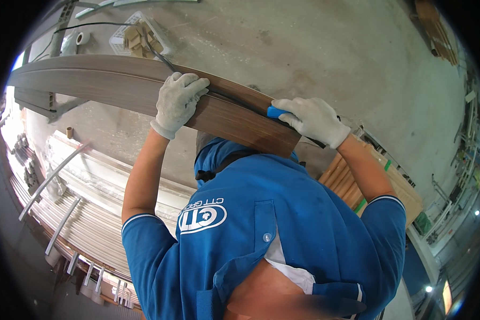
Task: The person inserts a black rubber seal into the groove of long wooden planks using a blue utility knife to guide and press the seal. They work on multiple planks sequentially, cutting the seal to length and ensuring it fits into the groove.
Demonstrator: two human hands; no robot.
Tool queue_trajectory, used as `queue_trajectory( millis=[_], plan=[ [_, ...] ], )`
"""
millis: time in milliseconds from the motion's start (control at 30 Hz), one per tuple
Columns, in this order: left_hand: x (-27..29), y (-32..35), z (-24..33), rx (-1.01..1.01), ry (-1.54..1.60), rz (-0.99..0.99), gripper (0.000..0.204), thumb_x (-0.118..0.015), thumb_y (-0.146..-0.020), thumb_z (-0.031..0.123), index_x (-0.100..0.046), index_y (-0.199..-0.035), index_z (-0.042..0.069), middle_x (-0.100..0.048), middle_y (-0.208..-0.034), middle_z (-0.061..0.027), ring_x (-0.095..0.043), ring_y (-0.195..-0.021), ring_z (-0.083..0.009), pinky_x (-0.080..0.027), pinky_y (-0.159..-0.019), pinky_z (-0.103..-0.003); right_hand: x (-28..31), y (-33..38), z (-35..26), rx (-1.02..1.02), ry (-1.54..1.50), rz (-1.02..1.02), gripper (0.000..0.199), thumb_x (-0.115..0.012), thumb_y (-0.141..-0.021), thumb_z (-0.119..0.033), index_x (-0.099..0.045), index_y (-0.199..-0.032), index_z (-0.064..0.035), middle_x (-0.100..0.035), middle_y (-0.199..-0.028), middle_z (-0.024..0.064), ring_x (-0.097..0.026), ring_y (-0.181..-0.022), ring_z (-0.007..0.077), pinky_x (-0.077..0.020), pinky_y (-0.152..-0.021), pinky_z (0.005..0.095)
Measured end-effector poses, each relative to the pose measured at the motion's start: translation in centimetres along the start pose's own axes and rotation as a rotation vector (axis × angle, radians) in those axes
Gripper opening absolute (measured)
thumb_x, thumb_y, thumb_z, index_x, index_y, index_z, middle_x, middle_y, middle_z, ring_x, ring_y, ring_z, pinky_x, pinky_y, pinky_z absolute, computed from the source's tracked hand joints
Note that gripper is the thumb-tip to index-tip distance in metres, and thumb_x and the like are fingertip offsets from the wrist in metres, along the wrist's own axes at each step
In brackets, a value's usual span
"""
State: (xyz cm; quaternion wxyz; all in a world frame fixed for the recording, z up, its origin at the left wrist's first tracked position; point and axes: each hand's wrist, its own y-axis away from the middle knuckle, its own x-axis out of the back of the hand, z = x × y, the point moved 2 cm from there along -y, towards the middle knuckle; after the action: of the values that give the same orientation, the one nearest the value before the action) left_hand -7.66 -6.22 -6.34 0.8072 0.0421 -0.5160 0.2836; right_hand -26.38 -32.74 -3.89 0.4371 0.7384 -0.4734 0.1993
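A long brown wood-grain board point(234, 120) stretches across in front of my body, from the far left to just right of centre. Along it runs a thin black strip point(232, 98), which passes under both my hands. My left hand point(179, 101), in a light grey work glove, is closed over the strip and presses on the board. My right hand point(316, 121), gloved alike, grips a tool with a blue end point(277, 112) near the board's right end. The rest of that tool is hidden in my fingers, so its kind is unclear.
A white plastic basket point(161, 38) of small tan blocks stands beyond the board. Wrapped long white profiles point(90, 176) lie on a rack at left. Brown tubes point(342, 178) are stacked at right, behind my right forearm. More brown lengths point(437, 32) lie at the far right.
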Motion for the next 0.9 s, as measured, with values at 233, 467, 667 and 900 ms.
queue_trajectory(
  millis=[233, 467, 667, 900],
  plan=[
    [0.1, 0.0, -0.8, -0.007, 0.023, -0.015, 0.020, -0.076, -0.081, 0.014, -0.075, -0.101, 0.014, -0.068, -0.094, -0.0041, -0.061, -0.083, -0.0277, -0.052, -0.077, -0.041, 0.7, -7.7, -5.1, 0.133, -0.021, 0.085, 0.029, -0.063, -0.100, -0.029, -0.068, -0.127, -0.0190, -0.073, -0.086, 0.0146, -0.071, -0.077, 0.0341, -0.0555, -0.068, 0.0476],
    [0.1, 0.0, -0.7, -0.039, 0.049, -0.015, 0.021, -0.076, -0.081, 0.012, -0.075, -0.102, 0.012, -0.068, -0.095, -0.0047, -0.060, -0.083, -0.0285, -0.052, -0.075, -0.041, 0.1, -1.3, -0.3, 0.102, -0.002, -0.003, 0.027, -0.060, -0.101, -0.031, -0.064, -0.125, -0.0195, -0.071, -0.081, 0.0136, -0.071, -0.076, 0.0355, -0.0564, -0.067, 0.0482],
    [0.1, 0.1, -0.9, -0.041, 0.056, -0.018, 0.022, -0.075, -0.081, 0.012, -0.075, -0.104, 0.013, -0.068, -0.096, -0.0031, -0.060, -0.084, -0.0286, -0.053, -0.077, -0.041, 1.0, 9.2, 4.4, -0.122, -0.004, -0.028, 0.032, -0.064, -0.098, -0.029, -0.064, -0.129, -0.0214, -0.075, -0.102, 0.0118, -0.073, -0.091, 0.0321, -0.0573, -0.078, 0.0442],
    [1.9, -1.2, -0.3, -0.151, -0.155, -0.188, 0.016, -0.071, -0.086, 0.018, -0.075, -0.101, 0.018, -0.068, -0.094, 0.0006, -0.062, -0.090, -0.0240, -0.051, -0.080, -0.039, 1.0, 0.1, -0.1, 0.098, -0.147, 0.273, 0.035, -0.065, -0.098, -0.029, -0.064, -0.131, -0.0174, -0.076, -0.105, 0.0116, -0.073, -0.092, 0.0307, -0.0582, -0.077, 0.0427]
  ],
)
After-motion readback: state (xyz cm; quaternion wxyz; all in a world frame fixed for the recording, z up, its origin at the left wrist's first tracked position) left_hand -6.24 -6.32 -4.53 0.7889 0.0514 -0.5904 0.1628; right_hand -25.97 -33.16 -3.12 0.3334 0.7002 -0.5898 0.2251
